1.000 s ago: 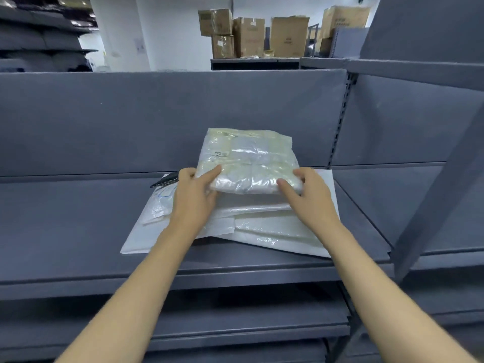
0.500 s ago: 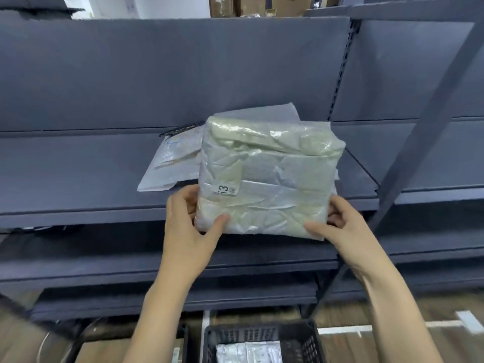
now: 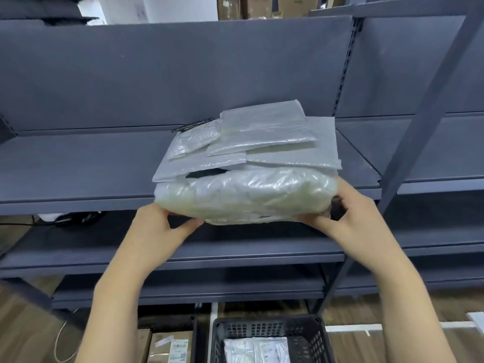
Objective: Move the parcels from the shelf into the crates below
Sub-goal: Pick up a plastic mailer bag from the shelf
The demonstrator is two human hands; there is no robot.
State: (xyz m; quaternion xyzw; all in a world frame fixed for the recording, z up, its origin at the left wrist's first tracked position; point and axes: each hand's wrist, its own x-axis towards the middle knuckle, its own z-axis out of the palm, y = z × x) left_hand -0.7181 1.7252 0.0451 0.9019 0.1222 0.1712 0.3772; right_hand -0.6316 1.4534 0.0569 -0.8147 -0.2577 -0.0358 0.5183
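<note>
Parcel (image 3: 246, 197) now tipped flat, clear of shelf's front edge (image 3: 78, 201); left hand (image 3: 159, 226) and right hand (image 3: 351, 216) pinch its ends above black crate (image 3: 318, 339).

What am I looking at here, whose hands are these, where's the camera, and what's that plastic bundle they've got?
There is no machine here, just a person working with bare hands. The single picture comes from a wide-angle camera worn on the person's head, looking forward and down, so you see the arms reaching out from below.

The left hand and the right hand grip the two ends of a bulky parcel in clear crinkled plastic, held in the air in front of a grey metal shelf. On that shelf lies a pile of flat white mailer envelopes.

Down on the floor stands a black plastic crate with white packets already inside. Left of it are cardboard boxes with labels.
</note>
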